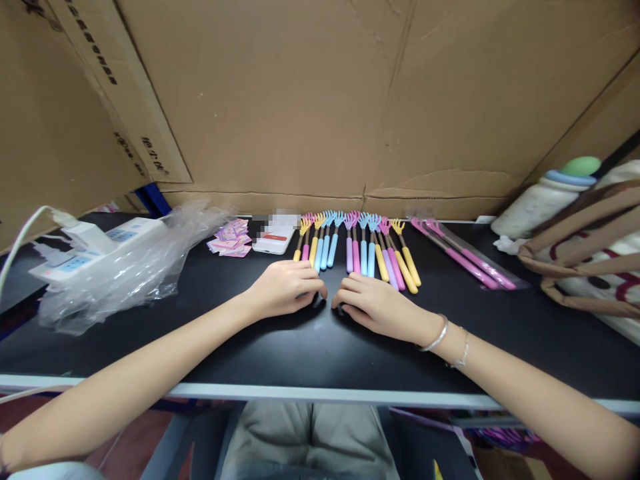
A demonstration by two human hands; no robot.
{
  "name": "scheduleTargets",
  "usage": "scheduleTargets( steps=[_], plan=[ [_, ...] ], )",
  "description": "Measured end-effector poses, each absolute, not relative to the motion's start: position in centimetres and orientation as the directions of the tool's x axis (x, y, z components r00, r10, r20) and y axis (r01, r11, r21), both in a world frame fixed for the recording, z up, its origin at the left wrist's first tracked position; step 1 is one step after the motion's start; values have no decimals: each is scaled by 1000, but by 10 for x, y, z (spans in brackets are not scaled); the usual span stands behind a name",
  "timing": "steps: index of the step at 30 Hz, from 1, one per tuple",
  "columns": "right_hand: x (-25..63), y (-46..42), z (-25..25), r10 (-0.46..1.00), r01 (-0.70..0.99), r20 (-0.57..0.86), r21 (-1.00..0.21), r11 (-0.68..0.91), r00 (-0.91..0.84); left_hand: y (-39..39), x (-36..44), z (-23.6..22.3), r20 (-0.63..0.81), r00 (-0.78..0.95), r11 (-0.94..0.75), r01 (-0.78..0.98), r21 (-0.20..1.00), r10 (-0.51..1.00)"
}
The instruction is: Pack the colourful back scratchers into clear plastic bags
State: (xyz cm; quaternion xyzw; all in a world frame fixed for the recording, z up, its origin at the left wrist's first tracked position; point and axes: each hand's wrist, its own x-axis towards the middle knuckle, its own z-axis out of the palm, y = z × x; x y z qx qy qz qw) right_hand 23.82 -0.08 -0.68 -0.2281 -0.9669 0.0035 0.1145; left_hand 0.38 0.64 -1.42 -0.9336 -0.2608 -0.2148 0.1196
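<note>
Head view: I face a black table, clock directions read from the gap between my hands.
My left hand (287, 290): palm down, fingers curled; its underside is hidden, so I cannot tell whether it is closed on anything.
My right hand (370, 305): likewise palm down and curled, fingertips turned under; I cannot tell its grip either.
Back scratchers: 2 groups at 12 o'clock, the left group (325, 252) and the right group (371, 259), claws away from me; my hands hide some handle ends, and contact is unclear.
Wrapped pair (467, 263): 2 pink scratchers in clear plastic, between 2 and 3 o'clock.
Cards (230, 238): an overlapping pile at 10 o'clock, print too small to read.
Phone (274, 240): between 10 and 11 o'clock, its far part lost in blurred squares.
Plastic bag (145, 280): crumpled, toward 9 o'clock, covering part of the power strip (117, 237).
Bottle (537, 203): tilted, near 2 o'clock, its lower end close to crumpled white tissue (509, 245).
Cloth bag (590, 257): toward 3 o'clock, cut off by the frame.
</note>
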Motion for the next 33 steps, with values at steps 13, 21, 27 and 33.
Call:
scheduleTargets(
  steps=[13,21,27,33],
  plan=[
    [238,-1,-7,442,443,221,-49,895,-869,6,4,-13,453,776,-837,536,-109,438],
    [238,-1,-6,440,439,229,-57,897,-868,6,5,-14,454,774,-836,538,-106,440],
    [238,-2,-5,445,443,216,-59,894,-869,8,1,-12,467,771,-814,557,-165,434],
    [237,-3,-4,443,440,231,-69,895,-866,19,-26,10,527,696,-683,681,-266,488]
  ],
)
